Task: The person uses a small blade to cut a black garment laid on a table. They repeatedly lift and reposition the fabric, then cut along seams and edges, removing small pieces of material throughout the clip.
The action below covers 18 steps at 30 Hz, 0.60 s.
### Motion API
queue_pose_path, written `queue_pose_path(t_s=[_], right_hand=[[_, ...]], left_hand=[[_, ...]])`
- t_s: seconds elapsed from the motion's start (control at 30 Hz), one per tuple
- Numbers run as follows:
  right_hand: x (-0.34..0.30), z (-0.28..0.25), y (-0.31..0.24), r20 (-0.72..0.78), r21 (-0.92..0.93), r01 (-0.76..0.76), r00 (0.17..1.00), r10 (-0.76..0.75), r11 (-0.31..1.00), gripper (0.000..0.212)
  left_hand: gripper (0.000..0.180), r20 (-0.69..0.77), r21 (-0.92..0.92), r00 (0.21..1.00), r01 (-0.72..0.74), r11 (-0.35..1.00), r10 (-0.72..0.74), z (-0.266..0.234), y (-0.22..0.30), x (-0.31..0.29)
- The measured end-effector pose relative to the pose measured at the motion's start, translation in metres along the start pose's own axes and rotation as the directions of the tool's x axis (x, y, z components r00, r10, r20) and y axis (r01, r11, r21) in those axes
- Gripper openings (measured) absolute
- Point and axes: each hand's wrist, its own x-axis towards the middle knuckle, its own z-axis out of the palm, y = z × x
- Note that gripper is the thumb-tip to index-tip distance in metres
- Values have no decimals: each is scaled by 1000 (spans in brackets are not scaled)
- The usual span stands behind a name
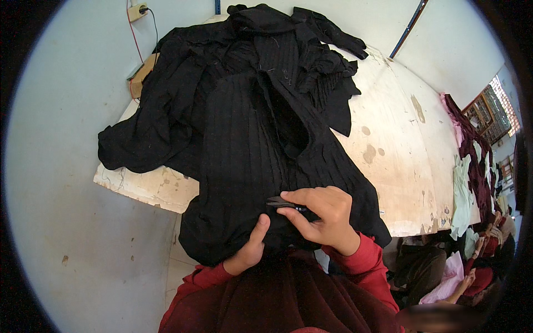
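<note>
A black pleated garment (pixel 239 139) is spread over the near edge of the table and hangs toward me, its opening folded apart in the middle. My right hand (pixel 328 215) pinches a small pair of dark thread snips (pixel 281 202) between thumb and fingers, their points lying over the pleats. Lower and to the left, my left hand (pixel 251 250) has its thumb raised on top of the cloth; its fingers are hidden under the fabric, which it grips. Short loose threads show on the black cloth.
More black garments (pixel 166 105) are heaped on the pale, stained table (pixel 405 161). An outlet box (pixel 137 12) with a cord is on the left wall. At the right, pale green cloth (pixel 461 194) and maroon cloth hang over the edge, with people sitting nearby.
</note>
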Motion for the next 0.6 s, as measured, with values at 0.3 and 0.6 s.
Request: queue_pose_path(t_s=[0.3, 0.6], right_hand=[[-5, 4, 5, 5, 484, -251, 959, 284, 838, 21], [-1, 22, 0, 188, 297, -461, 887, 422, 836, 12]], left_hand=[[44, -135, 92, 990, -21, 996, 33, 3, 5, -3], [31, 191, 982, 854, -166, -94, 484, 29, 48, 3]])
